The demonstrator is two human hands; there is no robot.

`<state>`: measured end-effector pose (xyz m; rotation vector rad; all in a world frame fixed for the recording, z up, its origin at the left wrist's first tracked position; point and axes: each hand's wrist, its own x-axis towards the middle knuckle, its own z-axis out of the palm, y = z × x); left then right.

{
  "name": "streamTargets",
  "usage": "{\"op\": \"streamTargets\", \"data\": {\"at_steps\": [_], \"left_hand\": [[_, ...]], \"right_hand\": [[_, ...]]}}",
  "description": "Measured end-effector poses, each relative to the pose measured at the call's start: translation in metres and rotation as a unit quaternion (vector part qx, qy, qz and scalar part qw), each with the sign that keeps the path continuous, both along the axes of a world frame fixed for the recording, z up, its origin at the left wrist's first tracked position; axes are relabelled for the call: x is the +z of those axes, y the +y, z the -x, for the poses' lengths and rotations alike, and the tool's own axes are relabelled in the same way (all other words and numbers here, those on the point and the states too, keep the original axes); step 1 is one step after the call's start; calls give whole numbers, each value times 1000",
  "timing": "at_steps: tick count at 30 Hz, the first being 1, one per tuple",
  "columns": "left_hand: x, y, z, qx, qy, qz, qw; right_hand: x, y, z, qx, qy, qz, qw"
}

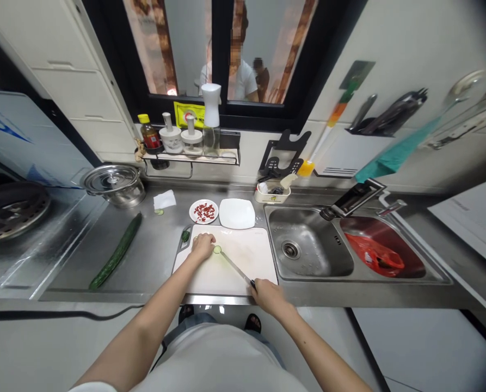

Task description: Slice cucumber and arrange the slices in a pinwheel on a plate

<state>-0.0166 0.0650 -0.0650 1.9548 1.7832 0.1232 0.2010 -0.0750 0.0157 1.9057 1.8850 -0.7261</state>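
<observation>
On the white cutting board [243, 272], my right hand [266, 295] grips the dark handle of a knife [237, 267] near the front right corner. The blade points up and left across the board. At its tip is a pale green round cucumber slice [217, 249]. My left hand [203, 246] rests on the upper left of the board, its fingers curled together just left of the slice; whatever they hold is hidden. A dark green cucumber end [185, 236] lies by the board's handle slot. To the left, a whole cucumber [118, 251] lies on the steel counter.
Behind the board stand a plate of chopped red pieces [204, 212] and a square white plate [237, 213]. A lidded pot [116, 184] is back left, near a white paper [165, 199]. At right is a double sink [308, 272] with a red bag [375, 256]. A person [237, 71] appears in the window.
</observation>
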Motion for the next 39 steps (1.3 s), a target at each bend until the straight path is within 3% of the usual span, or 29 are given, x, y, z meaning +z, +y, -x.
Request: {"op": "streamTargets", "data": {"at_steps": [7,13,21,26,32,39], "left_hand": [[-2,-29,-6,-7,21,-64,998],[-5,-34,-10,4,15,-86,996],[3,-26,-15,75,-57,-18,995],[3,-30,12,152,-171,16,973],[-16,-53,60,186,-245,53,950],[-34,-73,79,195,-188,64,960]], "right_hand": [[-9,-10,-1,-20,20,-7,1000],[-14,-9,-2,-69,64,-2,996],[-21,-3,3,-90,75,-7,993],[-18,2,2,-91,84,6,992],[-12,6,3,-89,87,18,992],[-15,7,3,-93,86,-17,992]]}}
